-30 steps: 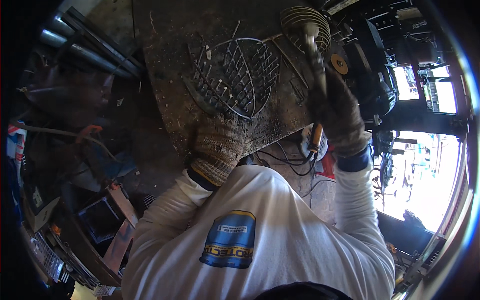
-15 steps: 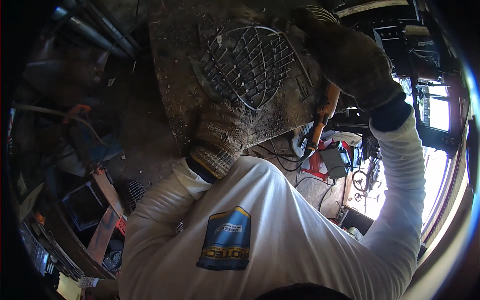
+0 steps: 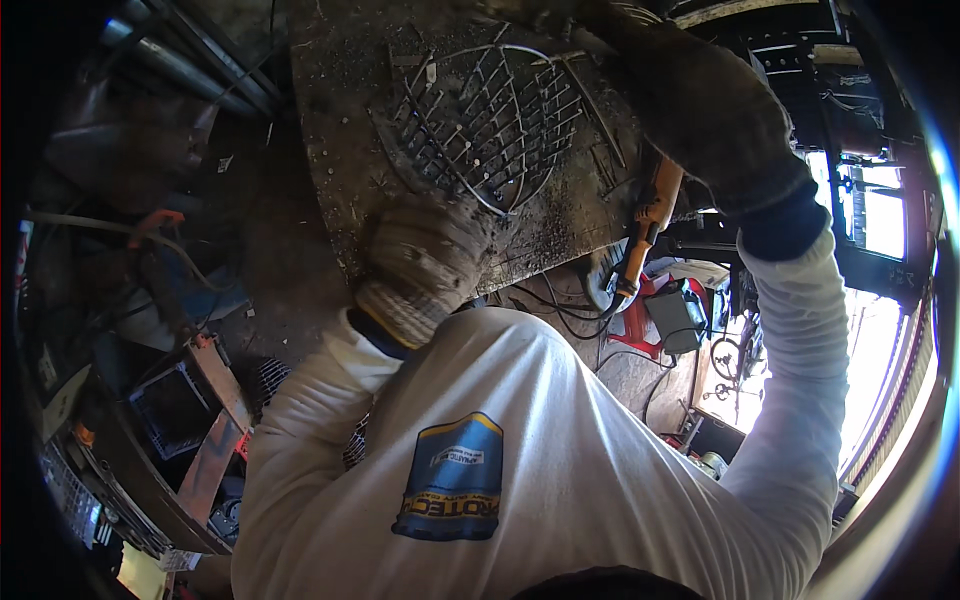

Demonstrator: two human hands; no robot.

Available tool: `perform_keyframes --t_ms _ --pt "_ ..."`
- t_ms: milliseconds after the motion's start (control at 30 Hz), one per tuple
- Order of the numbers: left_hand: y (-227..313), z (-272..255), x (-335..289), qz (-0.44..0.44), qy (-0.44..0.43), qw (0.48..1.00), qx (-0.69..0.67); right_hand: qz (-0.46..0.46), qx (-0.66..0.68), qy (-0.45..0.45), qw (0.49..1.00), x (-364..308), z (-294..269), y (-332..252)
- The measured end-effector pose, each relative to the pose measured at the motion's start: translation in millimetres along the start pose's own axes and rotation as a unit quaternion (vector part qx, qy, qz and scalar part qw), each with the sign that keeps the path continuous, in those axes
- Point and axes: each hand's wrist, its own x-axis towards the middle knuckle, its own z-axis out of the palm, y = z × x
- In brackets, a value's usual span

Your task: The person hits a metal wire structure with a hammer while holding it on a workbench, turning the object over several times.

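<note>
A leaf-shaped metal grille (image 3: 493,125) of crossed bars within a curved rim lies on a dark, dusty worktable (image 3: 330,150). My left hand (image 3: 425,250), in a worn knit glove, is at the grille's near-left edge by the table edge; its fingers are dark and blurred, so their grip does not show. My right hand (image 3: 705,115), also gloved, reaches far past the grille's right side. Its fingertips are lost in shadow, and what they touch cannot be told. Below that glove an orange corded power tool (image 3: 655,215) slants over the table edge.
Thin metal rods (image 3: 600,115) lie right of the grille. A black cord (image 3: 575,325) hangs below the power tool, near a red-and-grey machine (image 3: 680,320) on the floor. At the left are a dark crate (image 3: 175,410), metal offcuts and a hose (image 3: 120,222). Pipes (image 3: 190,65) lie far left.
My left hand has shifted slightly left along the grille's near edge. The right hand has moved a little, its fingers now farther over toward the left. Grille and power tool look unmoved.
</note>
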Motion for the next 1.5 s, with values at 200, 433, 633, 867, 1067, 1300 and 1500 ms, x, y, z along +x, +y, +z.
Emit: perform_keyframes --t_ms 200,433,633,867,1067,1300,1500 --pt "-83.3 44.4 15.8 -0.237 0.041 0.868 -0.434 -0.188 -0.123 0.178 0.958 -3.2 33.1 39.0" --pt "-84.9 125.9 13.1 -0.078 -0.094 0.977 -0.176 -0.225 -0.127 0.232 0.938 -11.6 29.2 29.2" --pt "-68.0 155.9 4.0 -0.079 -0.135 0.987 -0.026 -0.278 -0.218 0.263 0.898 10.2 45.7 62.5" --pt "-79.1 95.5 33.8 -0.136 -0.157 0.948 -0.242 -0.201 -0.134 0.253 0.937 -27.8 30.1 7.1" --pt "-77.7 100.2 36.4 -0.134 -0.185 0.96 -0.162 -0.084 -0.088 0.108 0.987 -25.9 24.8 0.8" --pt "-73.1 98.1 35.8 -0.138 -0.228 0.953 -0.142 -0.271 -0.144 0.257 0.916 5.5 53.1 57.7" --pt "-73.1 112.3 29.5 -0.149 -0.177 0.96 -0.158 -0.288 -0.13 0.273 0.909 3.3 57.8 56.7"
